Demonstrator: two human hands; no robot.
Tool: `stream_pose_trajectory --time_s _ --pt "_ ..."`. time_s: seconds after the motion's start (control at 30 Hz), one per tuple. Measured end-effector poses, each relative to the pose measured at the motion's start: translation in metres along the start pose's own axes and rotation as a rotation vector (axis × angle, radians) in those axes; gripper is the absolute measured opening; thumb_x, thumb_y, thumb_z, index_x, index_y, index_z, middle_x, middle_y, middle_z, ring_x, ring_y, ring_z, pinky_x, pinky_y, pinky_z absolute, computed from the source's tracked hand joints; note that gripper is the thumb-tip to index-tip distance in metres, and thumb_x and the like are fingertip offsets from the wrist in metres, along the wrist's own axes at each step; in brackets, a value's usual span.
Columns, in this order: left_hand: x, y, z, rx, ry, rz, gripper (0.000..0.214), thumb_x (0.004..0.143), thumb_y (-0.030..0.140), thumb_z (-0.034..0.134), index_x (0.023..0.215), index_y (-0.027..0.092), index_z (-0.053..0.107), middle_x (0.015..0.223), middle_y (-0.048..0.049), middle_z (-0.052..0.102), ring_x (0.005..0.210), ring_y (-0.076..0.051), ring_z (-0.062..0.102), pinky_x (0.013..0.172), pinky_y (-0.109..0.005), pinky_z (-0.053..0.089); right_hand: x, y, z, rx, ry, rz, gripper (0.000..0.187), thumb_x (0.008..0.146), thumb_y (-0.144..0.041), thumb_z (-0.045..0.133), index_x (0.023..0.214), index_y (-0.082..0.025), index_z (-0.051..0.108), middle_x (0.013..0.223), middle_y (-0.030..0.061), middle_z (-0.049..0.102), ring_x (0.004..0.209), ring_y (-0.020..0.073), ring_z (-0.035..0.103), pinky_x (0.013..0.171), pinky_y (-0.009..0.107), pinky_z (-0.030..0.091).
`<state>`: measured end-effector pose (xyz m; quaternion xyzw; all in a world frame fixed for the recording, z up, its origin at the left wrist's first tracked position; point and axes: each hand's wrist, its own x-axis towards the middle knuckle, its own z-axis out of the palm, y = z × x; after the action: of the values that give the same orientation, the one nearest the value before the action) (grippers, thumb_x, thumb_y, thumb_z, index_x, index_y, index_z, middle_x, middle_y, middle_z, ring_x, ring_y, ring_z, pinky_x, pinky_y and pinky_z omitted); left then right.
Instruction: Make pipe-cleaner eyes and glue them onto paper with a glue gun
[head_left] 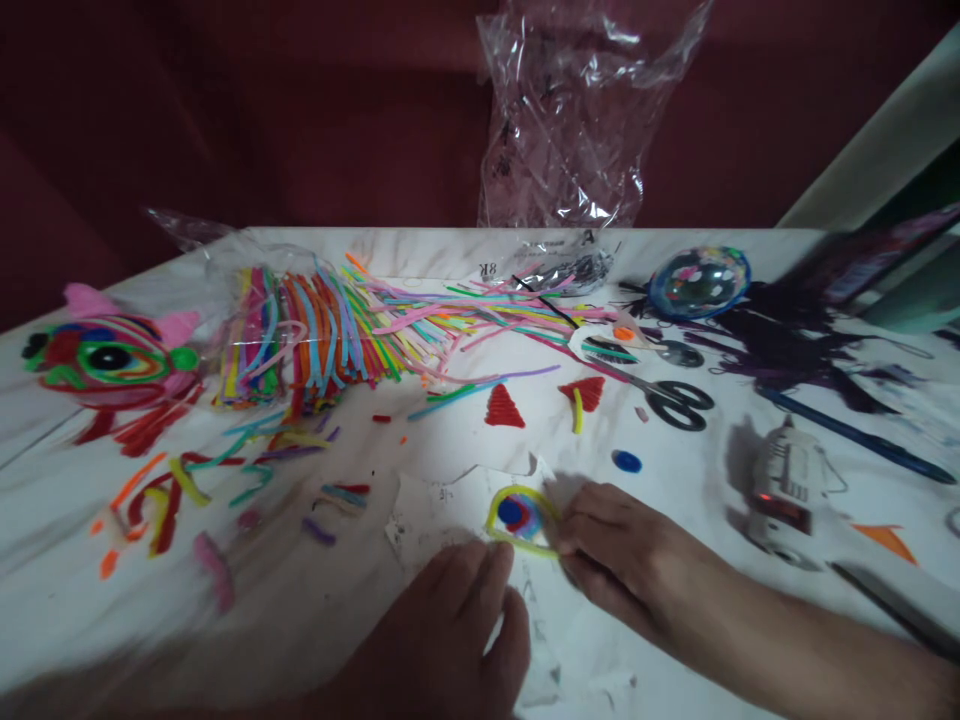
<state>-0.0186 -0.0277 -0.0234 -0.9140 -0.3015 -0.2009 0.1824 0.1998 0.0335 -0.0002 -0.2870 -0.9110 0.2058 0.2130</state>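
A small eye-shaped piece (521, 517) made of pipe cleaners, blue centre, pink and red rings and a yellow-green outline, lies on a scrap of white paper (431, 510) near the table's front. My right hand (626, 560) pinches the yellow-green outline at the piece's right edge. My left hand (457, 625) lies flat on the paper just below and left of the piece, fingertips close to its lower rim. A finished pipe-cleaner animal face (112, 365) with pink ears sits at the far left.
A pile of coloured pipe cleaners (337, 335) spills from a clear bag at the back. Two red cones (504, 408), scissors (671, 400), a glue gun (784, 490), a blue pen (855, 435), a round tin (699, 282) and short offcuts (172, 490) lie around on the white table (315, 600).
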Motion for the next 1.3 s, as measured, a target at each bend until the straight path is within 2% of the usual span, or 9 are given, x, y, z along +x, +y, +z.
stream_pose_trajectory --time_s 0.13,0.3,0.57,0.7,0.8,1.13,1.3 --pt "-0.001 0.001 0.001 -0.005 0.001 -0.027 0.015 0.085 0.011 0.045 0.092 0.010 0.059 0.104 -0.0171 0.068 0.097 -0.028 0.063 0.083 -0.039 0.053 0.001 -0.005 0.001 0.025 -0.006 0.017 0.017 0.088 -0.011 0.048 0.074 -0.017 0.056 0.073 0.0043 0.057 0.074 0.0186 0.053 0.067 0.032 0.047" --pt "-0.001 0.001 0.001 0.002 -0.035 -0.024 0.016 0.085 0.014 0.044 0.093 0.011 0.058 0.108 -0.0187 0.066 0.100 -0.028 0.062 0.081 -0.037 0.053 0.001 -0.006 0.002 0.044 0.010 -0.023 0.016 0.087 -0.009 0.047 0.075 -0.017 0.056 0.074 0.0047 0.058 0.074 0.0182 0.052 0.069 0.033 0.047" --pt "-0.002 0.001 0.002 0.002 -0.099 -0.053 0.011 0.086 0.016 0.049 0.095 0.013 0.055 0.113 -0.0168 0.064 0.108 -0.027 0.057 0.089 -0.036 0.047 -0.001 -0.006 0.003 0.057 -0.003 -0.034 0.015 0.086 -0.008 0.047 0.080 -0.018 0.057 0.076 0.0050 0.059 0.078 0.0193 0.054 0.071 0.034 0.047" --pt "-0.001 0.000 0.001 -0.003 -0.123 -0.046 0.014 0.089 0.022 0.045 0.096 0.014 0.054 0.115 -0.0167 0.064 0.110 -0.027 0.057 0.082 -0.035 0.048 0.000 -0.006 0.003 0.060 -0.033 -0.020 0.015 0.087 -0.010 0.046 0.081 -0.019 0.056 0.077 0.0038 0.058 0.078 0.0183 0.053 0.072 0.032 0.047" --pt "0.000 0.000 0.002 0.010 -0.123 -0.063 0.014 0.089 0.019 0.043 0.095 0.014 0.054 0.115 -0.0164 0.064 0.110 -0.027 0.056 0.082 -0.035 0.047 0.001 -0.005 0.003 0.052 -0.036 -0.024 0.015 0.087 -0.009 0.046 0.080 -0.018 0.056 0.077 0.0041 0.058 0.078 0.0180 0.053 0.073 0.032 0.047" --pt "0.002 -0.001 0.002 0.023 -0.089 -0.048 0.009 0.087 0.016 0.046 0.092 0.015 0.053 0.110 -0.0145 0.066 0.106 -0.026 0.058 0.086 -0.035 0.045 -0.003 0.005 -0.005 -0.255 0.020 -0.013 0.018 0.088 -0.013 0.045 0.077 -0.017 0.059 0.072 0.0062 0.062 0.070 0.0207 0.059 0.067 0.034 0.050" --pt "-0.001 -0.002 0.004 0.007 -0.115 -0.039 0.010 0.086 0.018 0.050 0.096 0.015 0.053 0.116 -0.0159 0.062 0.112 -0.027 0.053 0.092 -0.037 0.041 0.000 0.009 -0.007 -0.276 0.003 0.036 0.022 0.090 -0.012 0.044 0.075 -0.016 0.059 0.071 0.0069 0.061 0.069 0.0202 0.058 0.066 0.034 0.051"
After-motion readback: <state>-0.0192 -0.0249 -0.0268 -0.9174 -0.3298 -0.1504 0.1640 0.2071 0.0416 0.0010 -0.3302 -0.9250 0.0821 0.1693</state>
